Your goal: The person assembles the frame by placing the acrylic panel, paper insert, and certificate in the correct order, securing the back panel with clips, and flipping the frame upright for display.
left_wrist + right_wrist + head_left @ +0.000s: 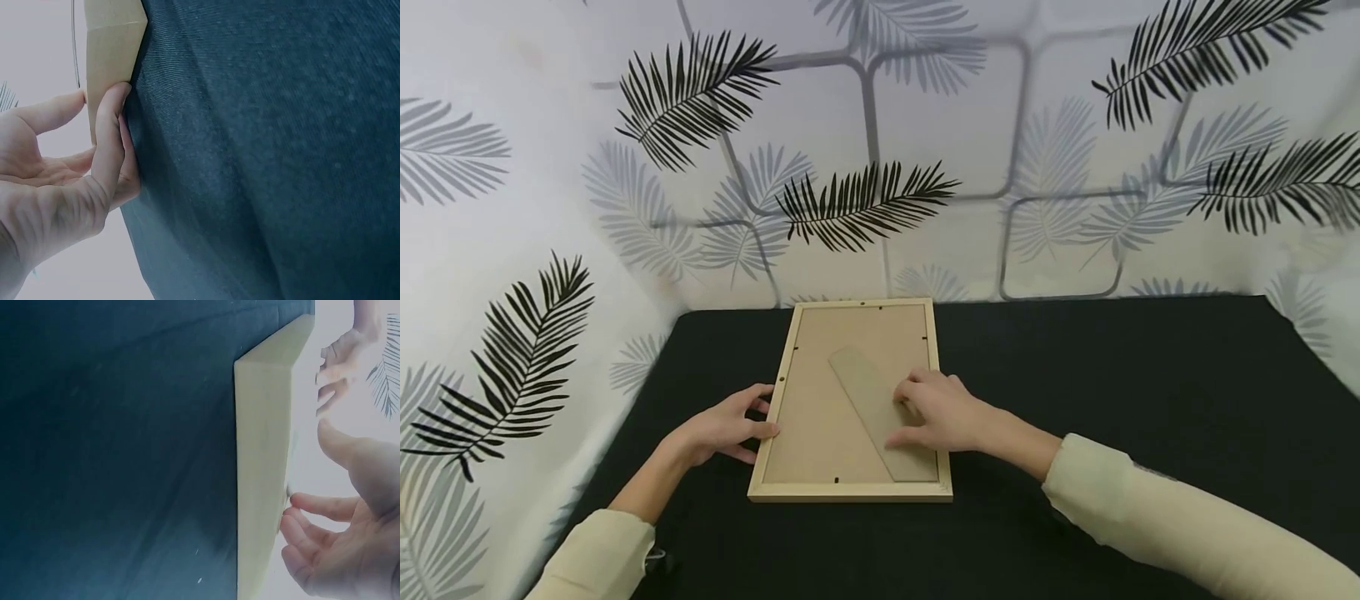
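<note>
A picture frame with a light wooden border lies back side up on the black cloth. Its beige backing board shows small dark tabs along the edges. A flat stand leg lies slantwise across the board, down to the lower right corner. My left hand holds the frame's left border, with the thumb and fingers at its edge. Over the stand leg is my right hand, fingers loosely bent and thumb spread apart. In the right wrist view, its fingertips are right at the frame's border.
Black cloth covers the table around the frame. Behind and to the left hangs a pale curtain printed with dark and grey leaves. A small shiny object lies beside the left sleeve.
</note>
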### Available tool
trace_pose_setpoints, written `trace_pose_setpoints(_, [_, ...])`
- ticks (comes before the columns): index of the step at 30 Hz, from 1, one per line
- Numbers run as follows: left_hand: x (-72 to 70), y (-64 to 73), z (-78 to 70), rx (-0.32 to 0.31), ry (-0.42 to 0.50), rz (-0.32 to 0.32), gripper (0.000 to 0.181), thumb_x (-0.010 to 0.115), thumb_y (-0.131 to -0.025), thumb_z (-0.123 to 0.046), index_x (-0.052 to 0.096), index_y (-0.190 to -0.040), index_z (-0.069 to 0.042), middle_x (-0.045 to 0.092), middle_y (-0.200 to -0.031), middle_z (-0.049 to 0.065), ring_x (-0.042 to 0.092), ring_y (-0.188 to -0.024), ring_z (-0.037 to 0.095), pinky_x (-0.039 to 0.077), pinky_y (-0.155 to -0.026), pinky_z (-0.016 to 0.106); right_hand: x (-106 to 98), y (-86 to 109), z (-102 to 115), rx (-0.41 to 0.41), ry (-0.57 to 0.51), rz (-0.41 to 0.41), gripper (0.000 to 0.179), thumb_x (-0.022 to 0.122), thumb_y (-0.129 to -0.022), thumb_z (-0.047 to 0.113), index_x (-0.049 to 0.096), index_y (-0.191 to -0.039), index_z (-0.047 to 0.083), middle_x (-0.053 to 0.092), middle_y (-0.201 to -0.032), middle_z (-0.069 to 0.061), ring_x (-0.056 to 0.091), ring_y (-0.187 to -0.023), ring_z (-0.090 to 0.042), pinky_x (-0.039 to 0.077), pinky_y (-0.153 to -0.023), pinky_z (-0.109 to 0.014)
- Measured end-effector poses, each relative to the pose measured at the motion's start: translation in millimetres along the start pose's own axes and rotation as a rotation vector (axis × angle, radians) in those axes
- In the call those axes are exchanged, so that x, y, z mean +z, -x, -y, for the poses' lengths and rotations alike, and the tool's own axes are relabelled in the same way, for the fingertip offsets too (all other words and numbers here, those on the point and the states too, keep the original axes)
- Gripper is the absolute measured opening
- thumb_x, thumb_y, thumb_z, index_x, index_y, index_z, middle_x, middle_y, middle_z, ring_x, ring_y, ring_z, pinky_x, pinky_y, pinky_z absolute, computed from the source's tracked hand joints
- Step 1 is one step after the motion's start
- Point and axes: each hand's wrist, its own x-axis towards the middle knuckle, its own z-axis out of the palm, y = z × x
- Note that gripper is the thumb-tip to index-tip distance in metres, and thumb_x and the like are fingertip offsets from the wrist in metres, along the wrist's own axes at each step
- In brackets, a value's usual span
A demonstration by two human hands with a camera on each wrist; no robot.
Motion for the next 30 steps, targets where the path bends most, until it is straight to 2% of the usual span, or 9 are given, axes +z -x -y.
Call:
trace_pose_setpoints(3, [0.6, 1.5, 0.3, -0.001, -0.002, -0.011, 0.071, 0.065, -0.099, -0.008, 0.024, -0.156, 0.003, 0.038, -0.134, 0.029, 0.065, -0.098, 0.032, 0.059, -0.071, 0.048, 7, -3.9, 9, 0.072, 0.049, 0.004, 0.060, 0.082, -0.083, 0.053, 0.064, -0.112, 0.003, 0.051, -0.096, -0.006, 0.050, -0.082, -0.022, 0.041, -0.071, -0.041])
trace_pose_setpoints(6, [1.7, 2.2, 0.0, 0.000, -0.011, -0.034, 0.072, 0.065, -0.096, -0.006, 0.026, -0.155, 0.004, 0.040, -0.132, 0.030, 0.066, -0.095, 0.032, 0.060, -0.070, 0.047, 13, -8.4, 19, 0.144, 0.147, 0.024, 0.073, 0.080, -0.078, 0.064, 0.059, -0.109, 0.001, 0.047, -0.092, -0.010, 0.048, -0.079, -0.025, 0.042, -0.069, -0.042])
trace_pose_setpoints(8, [2.1, 2.0, -0.5, 0.003, -0.013, -0.052, 0.073, 0.066, -0.095, -0.004, 0.026, -0.155, 0.005, 0.042, -0.131, 0.031, 0.067, -0.093, 0.032, 0.060, -0.068, 0.047, 15, -12.1, 26, 0.173, 0.184, 0.032, 0.075, 0.081, -0.076, 0.065, 0.057, -0.104, 0.000, 0.046, -0.088, -0.011, 0.048, -0.079, -0.026, 0.044, -0.067, -0.042])
trace_pose_setpoints(10, [2.2, 1.7, -0.8, 0.009, -0.017, -0.068, 0.074, 0.067, -0.094, -0.001, 0.026, -0.155, 0.008, 0.044, -0.130, 0.032, 0.068, -0.091, 0.032, 0.060, -0.067, 0.046, 15, -16.2, 31, 0.202, 0.177, 0.043, 0.071, 0.083, -0.077, 0.061, 0.055, -0.100, 0.000, 0.046, -0.085, -0.011, 0.048, -0.078, -0.026, 0.045, -0.066, -0.042])
trace_pose_setpoints(16, [1.4, 2.3, 1.2, 0.018, 0.000, -0.107, 0.075, 0.069, -0.090, 0.004, 0.029, -0.153, 0.011, 0.047, -0.131, 0.035, 0.069, -0.089, 0.033, 0.060, -0.063, 0.044, 10, -26.5, 39, 0.279, 0.008, 0.098, 0.058, 0.088, -0.075, 0.040, 0.051, -0.096, 0.000, 0.045, -0.087, -0.012, 0.047, -0.079, -0.027, 0.043, -0.063, -0.040])
trace_pose_setpoints(23, [1.5, 6.8, -1.9, 0.071, -0.005, -0.145, 0.076, 0.071, -0.088, 0.003, 0.031, -0.153, 0.010, 0.050, -0.130, 0.036, 0.069, -0.092, 0.035, 0.060, -0.063, 0.046, 2, -27.6, 34, 0.270, -0.136, 0.120, 0.062, 0.085, -0.076, 0.034, 0.049, -0.107, -0.007, 0.041, -0.101, -0.016, 0.041, -0.091, -0.029, 0.042, -0.075, -0.039])
trace_pose_setpoints(27, [2.0, 6.4, -1.1, 0.091, 0.000, -0.143, 0.077, 0.072, -0.087, 0.003, 0.031, -0.152, 0.011, 0.059, -0.121, 0.032, 0.070, -0.092, 0.036, 0.060, -0.069, 0.047, -8, -28.6, 32, 0.280, -0.206, 0.108, 0.052, 0.082, -0.076, 0.028, 0.050, -0.101, -0.004, 0.040, -0.100, -0.015, 0.043, -0.089, -0.029, 0.043, -0.072, -0.037])
trace_pose_setpoints(30, [4.1, 6.3, 0.7, 0.085, 0.058, -0.129, 0.078, 0.073, -0.086, 0.002, 0.030, -0.150, 0.009, 0.063, -0.117, 0.026, 0.069, -0.096, 0.034, 0.059, -0.078, 0.046, -20, -29.0, 29, 0.293, -0.265, 0.114, 0.050, 0.082, -0.077, 0.025, 0.052, -0.105, -0.004, 0.041, -0.104, -0.015, 0.044, -0.091, -0.028, 0.045, -0.076, -0.036])
